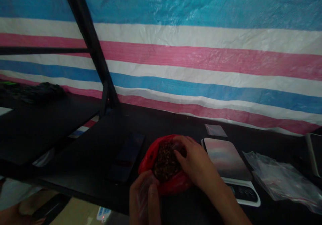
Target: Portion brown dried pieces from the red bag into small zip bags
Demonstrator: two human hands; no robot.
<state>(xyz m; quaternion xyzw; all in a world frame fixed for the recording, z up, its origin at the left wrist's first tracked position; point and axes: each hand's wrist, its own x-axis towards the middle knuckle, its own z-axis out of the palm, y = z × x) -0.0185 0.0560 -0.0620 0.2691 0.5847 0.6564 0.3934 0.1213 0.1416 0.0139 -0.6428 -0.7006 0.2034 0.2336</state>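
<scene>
A red plastic bag (151, 151) stands with its mouth open on the black table, filled with dark brown dried bits (164, 163) that look like shredded plant pieces. Over the right side of the bag, my right hand (193, 159) reaches in with thumb and fingers curled together against the bits; what lies between the fingertips is hard to see. At the bag's near edge, my left hand (144, 198) is closed on a small clear plastic bag (146, 191), partly hidden by the fingers.
A digital scale (226, 158) lies right of the red bag, with a small clear packet (215, 130) behind it. Several clear zip bags (281, 178) are piled farther right. A dark phone (127, 156) lies to the left. A black frame post (88, 33) rises before the striped sheet (201, 60).
</scene>
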